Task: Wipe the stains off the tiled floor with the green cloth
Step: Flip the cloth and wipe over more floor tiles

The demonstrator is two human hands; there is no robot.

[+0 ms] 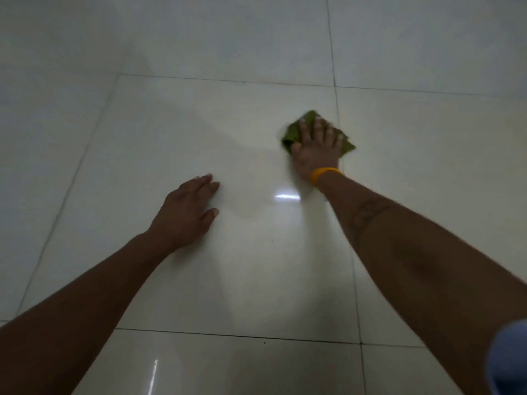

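A: What is seen of the surface?

B: A glossy, pale tiled floor [242, 252] is shown, made of large square tiles parted by thin dark grout lines. Soft reflections and one bright streak of light are carried on its polished face. No stain can be made out clearly; only tiny dark specks are seen near the closer grout line.

A: And the cloth?

B: A small, crumpled green cloth [295, 132] of soft, matte fabric is pressed flat to the floor at the right, in the far part of the central tile, just beside the grout line running away on its right. Its edges are slightly blurred.

A: How is it lying relative to the fingers?

B: The cloth is covered by the right hand [316, 152]. The fingers [318, 128] are laid straight and spread over it, not curled round it, and green corners are left showing beyond the fingertips on the far side, beside the thumb on the left and past the little finger on the right. A smooth orange band [325, 173] is worn at that wrist.

A: The other hand?

B: The left hand [185, 212] is laid palm-down on the bare tile, nearer and to the left, well apart from the cloth. Its fingers are extended and relaxed, and nothing is held. A bit of pale blue fabric [510, 357] is seen at the near right edge.
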